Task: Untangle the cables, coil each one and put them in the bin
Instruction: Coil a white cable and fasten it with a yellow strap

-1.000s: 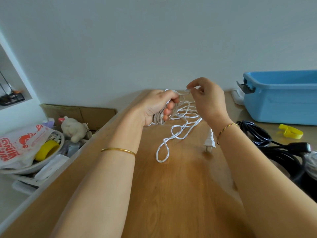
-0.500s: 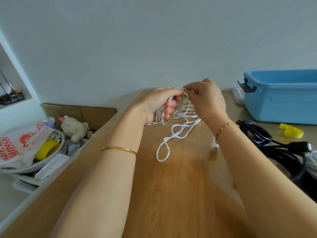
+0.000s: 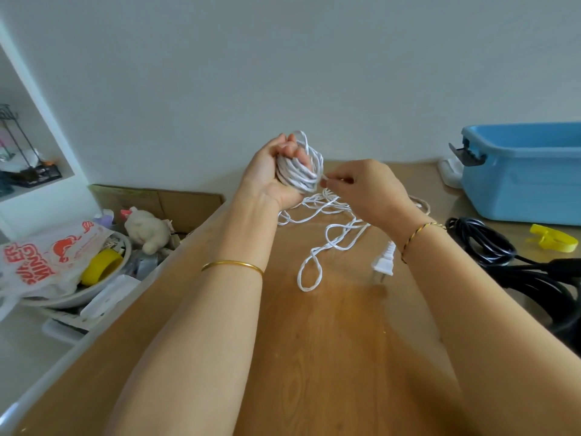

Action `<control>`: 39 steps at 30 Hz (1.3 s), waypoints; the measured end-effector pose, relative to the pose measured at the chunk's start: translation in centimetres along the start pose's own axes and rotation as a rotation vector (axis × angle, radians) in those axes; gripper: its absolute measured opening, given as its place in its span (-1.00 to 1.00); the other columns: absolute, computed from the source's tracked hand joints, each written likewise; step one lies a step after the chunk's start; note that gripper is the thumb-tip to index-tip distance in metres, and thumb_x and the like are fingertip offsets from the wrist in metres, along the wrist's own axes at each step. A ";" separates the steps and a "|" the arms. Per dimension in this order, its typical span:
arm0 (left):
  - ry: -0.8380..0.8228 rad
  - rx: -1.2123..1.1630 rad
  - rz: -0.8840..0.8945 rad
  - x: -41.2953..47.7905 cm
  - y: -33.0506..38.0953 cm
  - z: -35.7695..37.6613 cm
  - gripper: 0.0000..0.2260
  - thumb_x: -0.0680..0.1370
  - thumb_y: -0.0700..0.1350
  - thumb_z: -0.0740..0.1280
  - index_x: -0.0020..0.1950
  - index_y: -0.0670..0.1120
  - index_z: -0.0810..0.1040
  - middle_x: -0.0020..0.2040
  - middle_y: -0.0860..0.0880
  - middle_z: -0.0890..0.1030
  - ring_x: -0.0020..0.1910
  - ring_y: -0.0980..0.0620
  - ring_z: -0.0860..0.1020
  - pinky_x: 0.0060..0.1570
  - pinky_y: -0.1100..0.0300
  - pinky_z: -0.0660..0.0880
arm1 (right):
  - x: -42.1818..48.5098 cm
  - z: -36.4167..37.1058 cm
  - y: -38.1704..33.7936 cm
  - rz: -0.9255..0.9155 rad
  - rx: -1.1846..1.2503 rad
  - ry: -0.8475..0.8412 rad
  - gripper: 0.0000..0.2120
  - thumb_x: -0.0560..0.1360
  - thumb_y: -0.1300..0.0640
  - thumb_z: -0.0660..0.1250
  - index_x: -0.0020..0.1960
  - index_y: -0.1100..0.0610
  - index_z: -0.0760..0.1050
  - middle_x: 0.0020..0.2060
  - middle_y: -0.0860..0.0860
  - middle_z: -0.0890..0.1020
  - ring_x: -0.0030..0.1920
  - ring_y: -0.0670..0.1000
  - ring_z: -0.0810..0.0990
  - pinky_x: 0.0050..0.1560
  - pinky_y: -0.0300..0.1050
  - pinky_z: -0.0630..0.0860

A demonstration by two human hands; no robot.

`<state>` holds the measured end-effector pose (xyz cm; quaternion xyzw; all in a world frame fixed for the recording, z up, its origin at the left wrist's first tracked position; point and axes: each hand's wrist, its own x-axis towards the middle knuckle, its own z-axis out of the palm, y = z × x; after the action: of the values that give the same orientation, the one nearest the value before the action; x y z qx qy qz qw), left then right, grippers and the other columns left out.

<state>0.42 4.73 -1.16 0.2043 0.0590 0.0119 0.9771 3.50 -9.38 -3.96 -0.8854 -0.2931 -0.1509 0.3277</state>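
Observation:
A white cable lies in loose loops on the wooden table, its white plug flat on the wood. My left hand is raised palm-up and grips a coil of that cable wound around its fingers. Just right of the coil, my right hand pinches the strand that leads down to the loose loops. A black cable is bunched at the right. The blue bin stands at the back right, open on top.
A yellow clip lies in front of the bin. Left of the table, lower down, sit a bowl with a plastic bag, a yellow tape roll and a plush toy. A wall runs close behind the table.
My left hand has risen and turned palm-up with a fuller coil. My right hand dropped lower to the right of the coil, and the plug shows again.

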 end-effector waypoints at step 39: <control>-0.085 1.367 0.278 0.3 -2.1 -1.4 -0.84 0.47 -0.30 0.29 -0.31 -0.15 0.45 -0.49 -0.04 0.46 -0.53 0.04 0.42 -0.43 0.20 0.44 | 0.7 -0.4 0.4 -0.040 0.220 0.279 -0.89 0.44 0.18 0.38 -0.08 0.16 0.47 -0.12 0.01 0.53 -0.11 -0.02 0.48 -0.17 -0.28 0.39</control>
<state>0.55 3.39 -3.27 0.7793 -0.0116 0.0891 0.6202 4.26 -9.57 -3.56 -0.8085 -0.2770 -0.2458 0.4573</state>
